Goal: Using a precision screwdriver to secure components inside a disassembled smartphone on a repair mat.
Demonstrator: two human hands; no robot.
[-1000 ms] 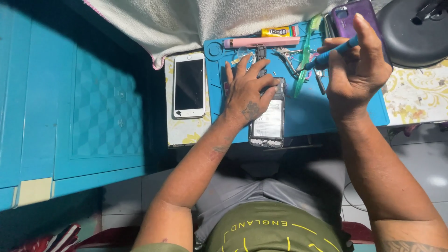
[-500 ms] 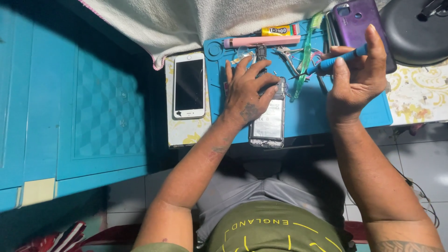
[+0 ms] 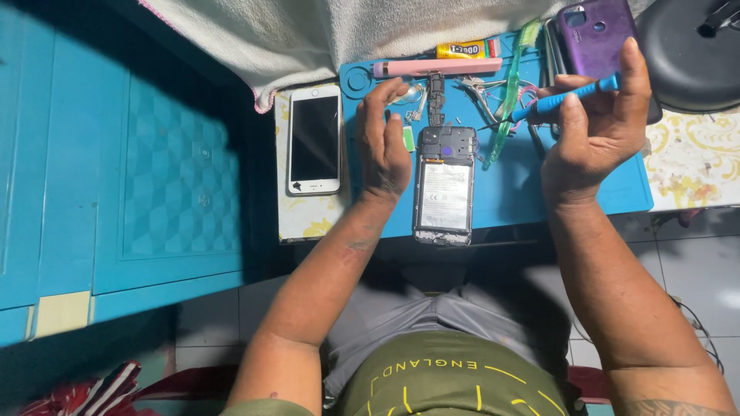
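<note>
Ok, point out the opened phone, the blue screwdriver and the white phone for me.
opened phone (image 3: pixel 444 196), head view, on its exposed battery.
blue screwdriver (image 3: pixel 574 94), head view, on the handle between the fingers of the right hand (image 3: pixel 597 135).
white phone (image 3: pixel 314 139), head view, on the middle of its dark screen.

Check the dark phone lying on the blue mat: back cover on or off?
Off. The dark phone lies face down on the blue mat, its silver battery and black upper board exposed.
</note>
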